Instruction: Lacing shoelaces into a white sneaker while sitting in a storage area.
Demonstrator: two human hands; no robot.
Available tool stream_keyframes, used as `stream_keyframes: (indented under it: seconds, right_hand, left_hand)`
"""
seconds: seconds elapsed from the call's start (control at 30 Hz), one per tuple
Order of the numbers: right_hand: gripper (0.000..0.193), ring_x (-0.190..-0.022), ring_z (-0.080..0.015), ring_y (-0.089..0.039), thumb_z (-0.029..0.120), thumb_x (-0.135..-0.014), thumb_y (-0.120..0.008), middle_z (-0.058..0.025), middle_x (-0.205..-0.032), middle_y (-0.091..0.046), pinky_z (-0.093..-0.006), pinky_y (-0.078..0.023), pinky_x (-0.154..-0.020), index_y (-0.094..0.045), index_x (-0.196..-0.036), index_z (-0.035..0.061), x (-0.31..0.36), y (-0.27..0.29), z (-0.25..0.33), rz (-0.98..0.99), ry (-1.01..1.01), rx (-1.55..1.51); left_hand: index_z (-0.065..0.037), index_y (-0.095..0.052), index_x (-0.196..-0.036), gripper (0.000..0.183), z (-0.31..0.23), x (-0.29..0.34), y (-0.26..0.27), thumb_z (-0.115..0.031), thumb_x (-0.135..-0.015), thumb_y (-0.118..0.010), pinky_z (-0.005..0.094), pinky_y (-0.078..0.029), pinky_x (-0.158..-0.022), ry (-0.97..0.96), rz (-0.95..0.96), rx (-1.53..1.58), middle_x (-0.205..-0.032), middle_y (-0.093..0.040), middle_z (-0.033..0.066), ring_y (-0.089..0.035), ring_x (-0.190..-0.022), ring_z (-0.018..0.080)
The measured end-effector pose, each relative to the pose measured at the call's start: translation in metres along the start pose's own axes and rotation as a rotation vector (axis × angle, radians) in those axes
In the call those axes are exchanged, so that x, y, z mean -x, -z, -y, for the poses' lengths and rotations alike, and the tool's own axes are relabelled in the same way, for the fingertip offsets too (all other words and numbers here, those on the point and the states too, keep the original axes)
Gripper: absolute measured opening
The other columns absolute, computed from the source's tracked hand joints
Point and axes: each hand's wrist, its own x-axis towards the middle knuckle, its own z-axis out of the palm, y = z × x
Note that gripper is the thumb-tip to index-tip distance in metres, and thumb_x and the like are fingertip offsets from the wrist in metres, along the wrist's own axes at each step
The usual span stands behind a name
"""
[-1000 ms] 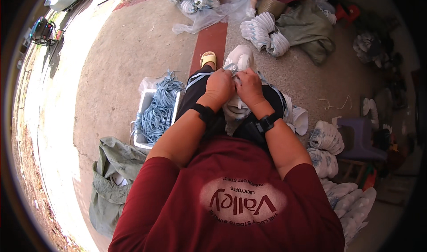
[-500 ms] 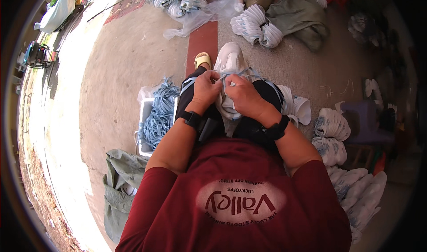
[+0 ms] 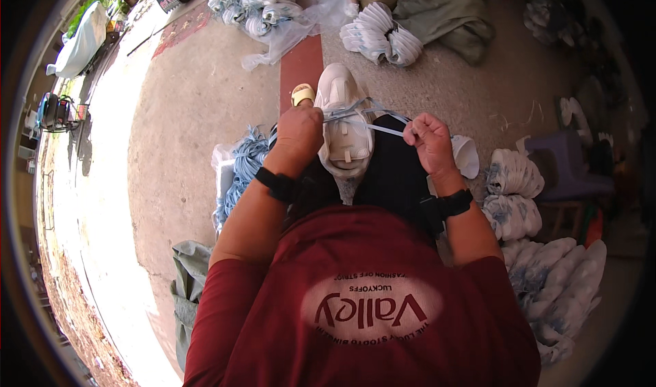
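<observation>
A white sneaker (image 3: 344, 124) lies on my lap between my knees, toe pointing away from me. A light blue shoelace (image 3: 372, 124) runs across its top. My left hand (image 3: 298, 132) is closed on the lace's left end at the shoe's left side. My right hand (image 3: 427, 141) is closed on the right end, pulled out to the shoe's right, so the lace is stretched taut between both hands. Black bands sit on both wrists.
A white tub of light blue laces (image 3: 236, 175) stands left of my leg. Bundles of white shoe uppers lie ahead (image 3: 379, 38) and at my right (image 3: 512, 195). A purple stool (image 3: 567, 175) stands at the right, a grey-green cloth bag (image 3: 188, 284) at lower left.
Both hands were bunched together over the shoe's middle. They have spread apart, the right one swinging out to the right, pulling the lace tight.
</observation>
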Motion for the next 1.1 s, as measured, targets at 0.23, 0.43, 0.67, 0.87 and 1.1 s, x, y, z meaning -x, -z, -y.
stream_keyframes:
  seconds: [0.23, 0.43, 0.67, 0.87, 1.1]
  right_hand:
    - [0.019, -0.049, -0.0096, -0.032, 0.008, -0.091, -0.041, 0.0018, -0.059, -0.031, -0.025, -0.026, -0.046, -0.041, -0.072, 0.0106, 0.144, 0.269, 0.084, -1.045, 0.24, 0.077]
    - [0.01, -0.056, -0.011, -0.053, 0.011, -0.075, -0.06, -0.0037, -0.07, -0.055, -0.0212, -0.039, -0.047, -0.054, -0.08, 0.0054, 0.086, 0.205, 0.043, -0.528, -0.541, 0.822]
    - [0.023, -0.069, -0.0102, -0.056, 0.002, -0.07, -0.063, -0.003, -0.072, -0.059, -0.0248, -0.045, -0.065, -0.059, -0.093, -0.0011, -0.042, 0.025, -0.037, -0.103, 0.037, 0.791]
    - [0.015, -0.064, -0.0071, -0.052, 0.003, -0.074, -0.064, 0.0009, -0.071, -0.058, -0.0215, -0.043, -0.059, -0.061, -0.088, -0.0007, -0.064, -0.024, -0.057, -0.137, -0.101, 0.48]
    - [0.002, -0.067, -0.0045, -0.049, 0.005, -0.079, -0.063, 0.0031, -0.073, -0.056, -0.0188, -0.04, -0.062, -0.062, -0.079, 0.0037, -0.065, -0.028, -0.058, 0.082, -0.103, 0.401]
  left_hand:
    - [-0.008, -0.063, -0.075, 0.007, 0.242, 0.234, 0.024, -0.01, -0.074, -0.056, 0.041, -0.05, -0.068, 0.89, 0.29, -0.44, -0.085, -0.063, 0.014, -0.062, -0.081, 0.0316]
    - [-0.007, -0.064, -0.085, 0.011, 0.199, 0.216, -0.008, -0.012, -0.077, -0.056, 0.0415, -0.049, -0.072, 0.898, 0.194, -0.186, -0.089, -0.064, 0.0153, -0.061, -0.085, 0.033]
    - [-0.001, -0.061, -0.089, 0.018, 0.067, 0.05, -0.031, -0.012, -0.075, -0.06, 0.0403, -0.047, -0.075, 0.36, -0.072, 0.471, -0.085, -0.062, 0.0183, -0.06, -0.082, 0.0348]
    - [0.0, -0.062, -0.055, 0.048, 0.045, -0.003, -0.044, -0.04, -0.082, -0.057, 0.0362, -0.048, -0.054, 0.552, 0.09, 0.862, -0.047, -0.055, 0.013, -0.058, -0.047, 0.0275]
    - [-0.005, -0.058, -0.068, 0.028, 0.031, -0.013, -0.051, -0.029, -0.081, -0.063, 0.0196, -0.031, -0.039, 0.66, 0.177, 1.316, -0.055, -0.049, -0.0029, -0.04, -0.041, 0.0058]
